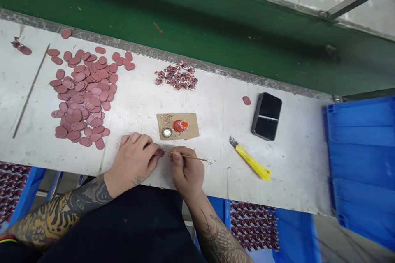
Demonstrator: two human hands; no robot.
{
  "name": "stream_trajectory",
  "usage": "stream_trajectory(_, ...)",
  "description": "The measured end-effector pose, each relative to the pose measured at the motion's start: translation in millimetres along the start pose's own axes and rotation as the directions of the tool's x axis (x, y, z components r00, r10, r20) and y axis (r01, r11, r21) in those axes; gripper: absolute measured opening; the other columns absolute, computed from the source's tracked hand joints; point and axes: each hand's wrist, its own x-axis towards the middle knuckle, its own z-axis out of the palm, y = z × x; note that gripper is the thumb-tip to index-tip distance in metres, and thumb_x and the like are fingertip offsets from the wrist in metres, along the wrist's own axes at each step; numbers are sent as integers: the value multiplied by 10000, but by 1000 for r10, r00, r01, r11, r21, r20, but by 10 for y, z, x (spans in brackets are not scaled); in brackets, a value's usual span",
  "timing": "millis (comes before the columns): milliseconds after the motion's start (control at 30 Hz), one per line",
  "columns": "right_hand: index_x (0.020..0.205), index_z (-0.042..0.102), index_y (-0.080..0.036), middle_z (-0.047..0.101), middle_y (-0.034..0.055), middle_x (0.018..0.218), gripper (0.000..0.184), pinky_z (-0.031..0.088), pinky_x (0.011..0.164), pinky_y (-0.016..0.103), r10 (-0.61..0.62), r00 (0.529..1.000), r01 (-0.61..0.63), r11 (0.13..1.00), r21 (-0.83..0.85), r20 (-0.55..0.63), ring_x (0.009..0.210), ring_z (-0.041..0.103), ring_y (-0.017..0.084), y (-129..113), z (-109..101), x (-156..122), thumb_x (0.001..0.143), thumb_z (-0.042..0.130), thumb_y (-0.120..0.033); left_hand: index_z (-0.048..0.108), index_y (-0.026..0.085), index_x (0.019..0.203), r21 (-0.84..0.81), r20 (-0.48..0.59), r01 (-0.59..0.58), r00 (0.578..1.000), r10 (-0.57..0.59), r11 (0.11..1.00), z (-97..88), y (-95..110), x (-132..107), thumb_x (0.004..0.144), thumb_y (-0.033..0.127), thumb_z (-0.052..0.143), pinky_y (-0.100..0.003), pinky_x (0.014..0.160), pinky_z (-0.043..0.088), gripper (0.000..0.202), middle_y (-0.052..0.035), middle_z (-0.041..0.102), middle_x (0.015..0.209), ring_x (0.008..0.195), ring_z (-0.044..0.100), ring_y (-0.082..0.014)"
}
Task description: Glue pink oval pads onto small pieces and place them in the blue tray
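My left hand [134,158] rests on the white bench near its front edge, fingers pinched on a small red oval piece [159,153]. My right hand [185,170] sits just right of it, closed on a thin wooden stick [193,157] whose tip points at the piece. Right behind both hands lies a brown card [189,130] carrying a red blob of glue or paint [180,125], a small round metal dish [167,132] and tiny beads. A large spread of red oval pieces [83,94] covers the bench to the left.
A pile of small decorated pieces [177,76] lies at the back, one loose oval [246,100] beside a black phone [266,116], and a yellow utility knife [251,162]. Blue crates [361,164] stand right. Bins of finished pieces [253,224] sit below the bench. A green belt [185,16] runs behind.
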Motion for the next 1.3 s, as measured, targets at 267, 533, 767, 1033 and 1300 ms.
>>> stream_trajectory(267,880,596,-207,693,27,790,156,542,671,296,-92,995,93,994,-56,28,726,669,176,14,48,27,980,477,-209,655,247,970,13,-15,-17,1000,17,1000,16,-14,15,964,331,546,-460,793,374,138,-50,645,988,951,526,-251)
stream_trajectory(533,889,588,-223,697,28,793,160,538,669,291,-103,992,111,987,-113,70,726,666,176,23,59,18,992,466,-227,651,248,1002,15,24,-17,1000,16,1000,-1,-15,13,968,326,534,-468,788,366,145,-42,635,1009,971,523,-259)
stream_trajectory(767,882,574,-218,682,22,782,154,525,667,283,-118,990,127,985,-120,78,716,651,169,32,74,32,990,463,-222,655,254,997,28,-11,-21,1000,21,999,27,-21,15,962,339,535,-463,779,361,152,-57,639,992,952,528,-264)
stream_trajectory(1033,852,586,-221,682,28,769,193,524,660,300,-57,996,64,993,-96,72,711,658,180,16,68,13,993,459,-258,657,251,984,21,-11,-19,1000,20,1000,31,-31,8,943,326,569,-458,773,362,123,-60,636,989,957,530,-261)
stream_trajectory(1300,915,621,-230,716,36,793,186,533,647,319,86,988,-96,992,-76,-128,694,686,199,17,48,212,993,494,-340,670,275,990,24,12,2,1000,-2,1000,19,-29,13,967,357,535,-457,784,350,160,-44,637,1016,955,529,-260)
